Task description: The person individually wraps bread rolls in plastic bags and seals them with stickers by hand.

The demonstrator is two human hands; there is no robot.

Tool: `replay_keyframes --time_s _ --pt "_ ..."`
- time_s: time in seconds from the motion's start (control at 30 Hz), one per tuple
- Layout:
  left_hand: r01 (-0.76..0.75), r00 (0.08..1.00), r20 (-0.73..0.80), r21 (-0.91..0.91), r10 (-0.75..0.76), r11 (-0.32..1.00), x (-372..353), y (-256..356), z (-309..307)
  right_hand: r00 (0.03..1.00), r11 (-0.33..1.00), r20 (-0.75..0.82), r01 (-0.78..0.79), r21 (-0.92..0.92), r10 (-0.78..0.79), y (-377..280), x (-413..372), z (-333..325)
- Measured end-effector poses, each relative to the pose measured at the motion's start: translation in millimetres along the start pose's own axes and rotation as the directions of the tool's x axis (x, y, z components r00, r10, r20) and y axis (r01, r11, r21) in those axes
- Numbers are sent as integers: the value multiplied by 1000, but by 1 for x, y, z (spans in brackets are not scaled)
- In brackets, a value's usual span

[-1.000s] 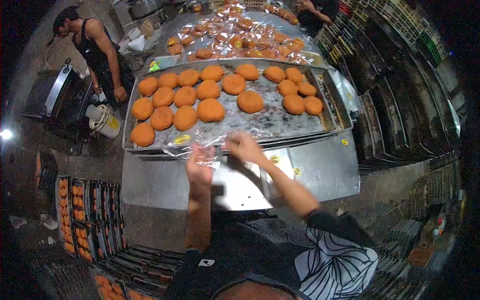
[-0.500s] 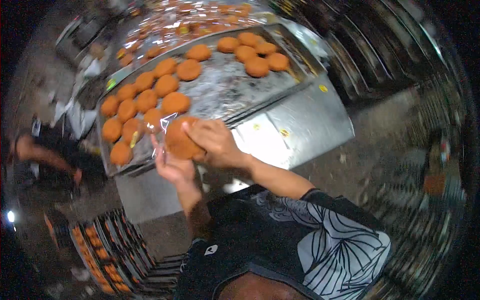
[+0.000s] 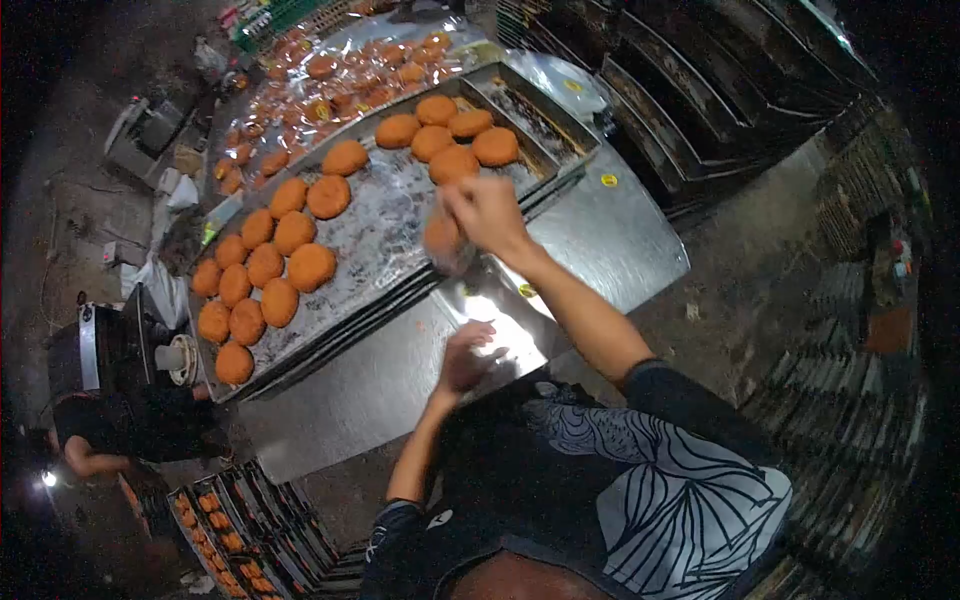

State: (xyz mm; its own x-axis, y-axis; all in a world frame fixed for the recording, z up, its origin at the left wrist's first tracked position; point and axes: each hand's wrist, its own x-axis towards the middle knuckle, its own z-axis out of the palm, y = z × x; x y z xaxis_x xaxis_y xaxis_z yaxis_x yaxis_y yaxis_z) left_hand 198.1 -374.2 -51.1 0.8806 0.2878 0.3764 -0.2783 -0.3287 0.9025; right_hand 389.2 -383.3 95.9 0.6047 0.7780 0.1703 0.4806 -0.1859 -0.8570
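Observation:
My right hand (image 3: 487, 215) is closed on a clear bag with a round orange-brown bun (image 3: 441, 238) in it, above the near edge of a metal baking tray (image 3: 372, 215). More buns lie on the tray in two groups, one on the left and one (image 3: 453, 164) at the right, just beyond my right hand. My left hand (image 3: 466, 358) is over the metal table, near a bright sheet of clear plastic (image 3: 505, 335). Its fingers are partly curled and blurred, and whether they hold anything is unclear.
Wrapped buns (image 3: 340, 90) are piled beyond the tray, with a green crate (image 3: 300, 22) behind. Racks of dark trays (image 3: 700, 90) stand at the upper right. At the left is another person (image 3: 130, 425). A rack with buns (image 3: 225, 535) stands at the lower left.
My right hand has moved right and away from my left hand, taking the bagged bun along. My left hand has let go and come back toward the table's near edge. The view has shifted.

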Motion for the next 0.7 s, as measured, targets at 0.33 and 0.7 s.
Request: replay_keyframes --time_s 0.33,0.7 --pt "602 798 2 23 -602 798 -4 -44 21 756 939 580 133 317 -303 104 -157 11" --pt "636 772 375 -426 -514 644 32 5 49 876 864 464 -330 381 130 105 -183 -21"
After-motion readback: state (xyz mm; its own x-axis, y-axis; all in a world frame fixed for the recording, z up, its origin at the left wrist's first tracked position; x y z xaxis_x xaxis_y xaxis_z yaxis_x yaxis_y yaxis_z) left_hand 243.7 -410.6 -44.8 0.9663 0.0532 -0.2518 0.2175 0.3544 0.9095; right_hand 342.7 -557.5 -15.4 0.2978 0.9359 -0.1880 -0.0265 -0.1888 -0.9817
